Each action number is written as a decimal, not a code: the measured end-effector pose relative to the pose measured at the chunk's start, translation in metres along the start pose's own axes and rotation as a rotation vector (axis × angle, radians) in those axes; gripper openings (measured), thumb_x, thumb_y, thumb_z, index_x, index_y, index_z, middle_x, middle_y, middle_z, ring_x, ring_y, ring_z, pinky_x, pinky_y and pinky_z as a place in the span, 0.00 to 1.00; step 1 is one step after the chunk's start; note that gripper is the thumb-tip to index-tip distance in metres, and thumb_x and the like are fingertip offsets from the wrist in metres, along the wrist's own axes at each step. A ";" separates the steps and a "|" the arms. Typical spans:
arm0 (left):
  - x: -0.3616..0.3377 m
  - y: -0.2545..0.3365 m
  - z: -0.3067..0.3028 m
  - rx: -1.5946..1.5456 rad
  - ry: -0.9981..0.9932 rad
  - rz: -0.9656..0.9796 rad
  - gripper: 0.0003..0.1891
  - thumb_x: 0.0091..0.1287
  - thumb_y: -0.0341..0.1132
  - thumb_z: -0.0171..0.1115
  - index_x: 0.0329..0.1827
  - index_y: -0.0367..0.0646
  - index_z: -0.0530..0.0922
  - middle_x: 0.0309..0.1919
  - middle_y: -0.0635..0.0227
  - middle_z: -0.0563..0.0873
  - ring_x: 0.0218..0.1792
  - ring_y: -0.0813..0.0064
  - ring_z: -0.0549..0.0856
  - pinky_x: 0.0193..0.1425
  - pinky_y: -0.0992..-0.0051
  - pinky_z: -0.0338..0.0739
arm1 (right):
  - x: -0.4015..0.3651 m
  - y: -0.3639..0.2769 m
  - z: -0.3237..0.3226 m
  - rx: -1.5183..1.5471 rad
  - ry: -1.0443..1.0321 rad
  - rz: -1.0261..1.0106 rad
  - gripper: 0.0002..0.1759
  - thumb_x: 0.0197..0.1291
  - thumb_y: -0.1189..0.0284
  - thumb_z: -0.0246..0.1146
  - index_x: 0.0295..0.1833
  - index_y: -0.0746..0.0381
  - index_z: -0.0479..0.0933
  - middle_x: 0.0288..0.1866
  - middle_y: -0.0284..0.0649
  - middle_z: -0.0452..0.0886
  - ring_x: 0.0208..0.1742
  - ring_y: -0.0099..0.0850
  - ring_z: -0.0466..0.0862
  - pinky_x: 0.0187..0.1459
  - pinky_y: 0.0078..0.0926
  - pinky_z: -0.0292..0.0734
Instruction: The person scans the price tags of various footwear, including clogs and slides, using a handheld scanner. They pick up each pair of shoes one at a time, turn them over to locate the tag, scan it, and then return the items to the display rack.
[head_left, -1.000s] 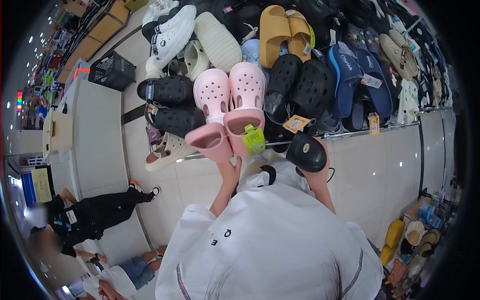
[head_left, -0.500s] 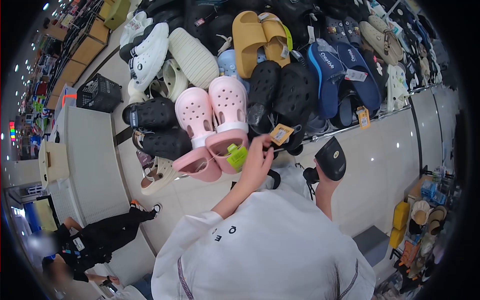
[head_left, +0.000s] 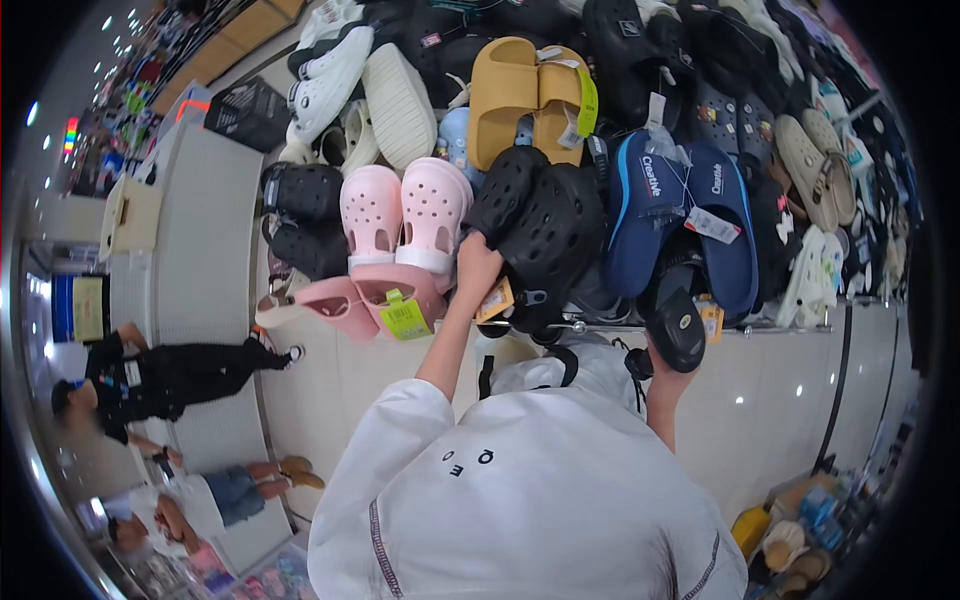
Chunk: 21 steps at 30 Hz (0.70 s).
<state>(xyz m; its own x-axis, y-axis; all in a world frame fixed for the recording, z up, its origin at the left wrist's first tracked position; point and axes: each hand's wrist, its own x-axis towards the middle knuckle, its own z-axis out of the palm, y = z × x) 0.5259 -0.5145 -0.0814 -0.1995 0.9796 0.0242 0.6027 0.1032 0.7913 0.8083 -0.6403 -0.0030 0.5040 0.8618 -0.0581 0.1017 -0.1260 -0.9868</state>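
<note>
A pair of black clogs with holes [head_left: 553, 225] lies on the shoe display, and my left hand [head_left: 478, 265] is closed on the back edge of its left one. An orange price tag [head_left: 494, 300] hangs just beside that wrist. My right hand [head_left: 672, 372] holds a black slipper [head_left: 676, 325] from below at the display's front edge; its fingers are mostly hidden. Left of my left hand are pink clogs with white bands [head_left: 435, 215], with a green tag [head_left: 405, 316]. Navy slides [head_left: 655, 205] lie just above the black slipper.
Tan slides [head_left: 505, 105], white clogs [head_left: 335, 85] and beige clogs [head_left: 808, 170] crowd the display. A metal rail [head_left: 790, 328] runs along its front. Two people stand at the left by a pale counter [head_left: 205, 230]. Hats and bags are at the lower right.
My left hand has moved from beside the orange tag up to the black clogs, which now sit tilted. My right hand has brought the black slipper up to the display's edge.
</note>
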 end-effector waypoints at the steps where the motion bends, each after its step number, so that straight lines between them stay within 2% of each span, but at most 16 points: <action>1: 0.004 -0.013 0.005 -0.031 0.014 0.003 0.11 0.45 0.28 0.54 0.32 0.30 0.73 0.28 0.46 0.78 0.32 0.48 0.78 0.36 0.60 0.70 | 0.008 0.001 -0.006 0.001 -0.027 0.001 0.40 0.33 0.82 0.69 0.58 0.65 0.63 0.53 0.40 0.69 0.56 0.33 0.69 0.60 0.28 0.57; 2: 0.004 -0.008 0.004 -0.028 0.072 0.013 0.08 0.43 0.26 0.53 0.25 0.29 0.72 0.22 0.47 0.77 0.27 0.48 0.77 0.33 0.61 0.71 | 0.017 -0.004 -0.011 -0.023 -0.062 -0.017 0.40 0.33 0.82 0.69 0.58 0.65 0.63 0.53 0.40 0.69 0.56 0.33 0.68 0.60 0.28 0.57; 3: -0.002 -0.002 0.004 -0.024 0.088 -0.002 0.08 0.43 0.26 0.53 0.25 0.29 0.72 0.22 0.47 0.77 0.27 0.48 0.77 0.33 0.61 0.71 | 0.025 -0.011 -0.016 -0.047 -0.095 -0.037 0.40 0.33 0.82 0.69 0.58 0.66 0.62 0.53 0.40 0.69 0.57 0.33 0.68 0.60 0.28 0.57; 4: -0.007 0.028 -0.006 0.028 0.089 -0.035 0.07 0.43 0.26 0.53 0.25 0.29 0.72 0.22 0.47 0.76 0.27 0.49 0.77 0.32 0.61 0.71 | 0.033 -0.016 -0.018 -0.103 -0.117 -0.143 0.39 0.34 0.82 0.69 0.58 0.65 0.63 0.54 0.40 0.69 0.57 0.34 0.68 0.60 0.28 0.57; 5: -0.010 0.046 -0.012 0.080 0.089 -0.066 0.07 0.43 0.25 0.54 0.25 0.29 0.71 0.22 0.48 0.76 0.26 0.49 0.77 0.31 0.62 0.70 | 0.039 -0.020 -0.021 -0.098 -0.131 -0.142 0.39 0.34 0.82 0.69 0.58 0.65 0.63 0.54 0.40 0.69 0.57 0.34 0.68 0.60 0.28 0.57; 6: -0.011 0.048 -0.009 0.025 0.118 -0.074 0.08 0.45 0.27 0.57 0.25 0.29 0.72 0.21 0.48 0.76 0.23 0.56 0.78 0.29 0.66 0.70 | 0.044 -0.023 -0.023 -0.093 -0.163 -0.158 0.38 0.34 0.81 0.69 0.57 0.65 0.64 0.54 0.41 0.69 0.57 0.34 0.68 0.60 0.28 0.57; 7: -0.009 0.047 -0.004 0.030 0.127 -0.083 0.08 0.45 0.27 0.57 0.25 0.29 0.72 0.21 0.48 0.76 0.23 0.56 0.78 0.29 0.66 0.70 | 0.048 -0.024 -0.024 -0.088 -0.195 -0.173 0.38 0.34 0.81 0.69 0.57 0.65 0.64 0.54 0.41 0.69 0.57 0.34 0.68 0.61 0.28 0.57; 9: -0.007 0.045 0.004 -0.269 0.256 -0.083 0.11 0.49 0.30 0.61 0.29 0.28 0.74 0.21 0.51 0.78 0.21 0.69 0.77 0.27 0.71 0.68 | 0.053 -0.025 -0.024 -0.083 -0.218 -0.165 0.37 0.33 0.81 0.69 0.56 0.65 0.65 0.54 0.40 0.69 0.57 0.34 0.68 0.60 0.28 0.57; 10: -0.007 0.066 -0.001 -0.431 0.293 -0.057 0.14 0.53 0.31 0.61 0.37 0.28 0.76 0.27 0.57 0.82 0.27 0.79 0.78 0.30 0.77 0.70 | 0.054 -0.025 -0.024 -0.079 -0.226 -0.160 0.37 0.33 0.80 0.69 0.56 0.64 0.65 0.54 0.40 0.69 0.56 0.33 0.68 0.60 0.28 0.57; 11: -0.007 0.081 -0.003 -0.430 0.297 -0.058 0.14 0.53 0.31 0.61 0.37 0.28 0.76 0.27 0.57 0.82 0.27 0.79 0.78 0.30 0.77 0.70 | 0.055 -0.025 -0.025 -0.077 -0.230 -0.160 0.37 0.33 0.80 0.69 0.56 0.64 0.65 0.54 0.40 0.69 0.56 0.33 0.68 0.60 0.28 0.57; 13: -0.003 0.097 -0.006 -0.692 0.414 -0.032 0.16 0.55 0.29 0.60 0.44 0.28 0.75 0.35 0.63 0.83 0.33 0.82 0.78 0.36 0.81 0.71 | 0.055 -0.025 -0.024 -0.254 -0.276 -0.327 0.38 0.32 0.80 0.70 0.55 0.64 0.65 0.53 0.40 0.69 0.57 0.32 0.68 0.61 0.29 0.57; 14: 0.001 0.090 -0.006 -0.717 0.381 -0.075 0.14 0.58 0.29 0.57 0.46 0.30 0.75 0.40 0.65 0.82 0.38 0.81 0.79 0.42 0.84 0.71 | 0.055 -0.027 -0.023 -0.302 -0.309 -0.413 0.36 0.33 0.79 0.69 0.55 0.64 0.66 0.52 0.40 0.71 0.55 0.31 0.70 0.59 0.27 0.60; 15: 0.000 0.102 -0.011 -0.715 0.380 -0.070 0.14 0.58 0.29 0.57 0.46 0.30 0.75 0.40 0.65 0.82 0.38 0.81 0.79 0.42 0.84 0.71 | 0.054 -0.031 -0.021 -0.297 -0.305 -0.414 0.36 0.33 0.79 0.69 0.55 0.64 0.66 0.52 0.40 0.71 0.55 0.31 0.70 0.59 0.27 0.60; 17: -0.003 0.140 -0.025 -1.113 0.284 -0.137 0.13 0.60 0.29 0.55 0.46 0.33 0.75 0.40 0.64 0.82 0.38 0.81 0.79 0.43 0.83 0.72 | 0.047 -0.046 -0.013 -0.119 -0.410 -0.435 0.34 0.35 0.78 0.68 0.54 0.65 0.66 0.50 0.40 0.72 0.52 0.29 0.73 0.56 0.24 0.64; 19: -0.002 0.148 -0.030 -1.150 0.253 -0.189 0.12 0.61 0.29 0.54 0.46 0.35 0.75 0.40 0.65 0.82 0.38 0.80 0.80 0.44 0.82 0.72 | 0.039 -0.060 -0.010 -0.033 -0.431 -0.451 0.33 0.36 0.78 0.69 0.53 0.65 0.66 0.49 0.39 0.73 0.48 0.27 0.75 0.52 0.21 0.67; 21: -0.003 0.159 -0.030 -1.021 0.341 -0.230 0.12 0.61 0.29 0.54 0.47 0.34 0.74 0.40 0.65 0.81 0.38 0.80 0.79 0.44 0.82 0.71 | 0.033 -0.071 -0.011 -0.033 -0.513 -0.362 0.34 0.35 0.79 0.69 0.53 0.65 0.66 0.48 0.39 0.73 0.46 0.25 0.76 0.51 0.19 0.68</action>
<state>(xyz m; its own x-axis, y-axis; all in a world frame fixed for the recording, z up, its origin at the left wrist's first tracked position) 0.5988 -0.5058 0.0622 -0.5224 0.8402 -0.1454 -0.3678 -0.0682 0.9274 0.8274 -0.6087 0.0667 -0.0421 0.9777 0.2058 0.2195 0.2100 -0.9528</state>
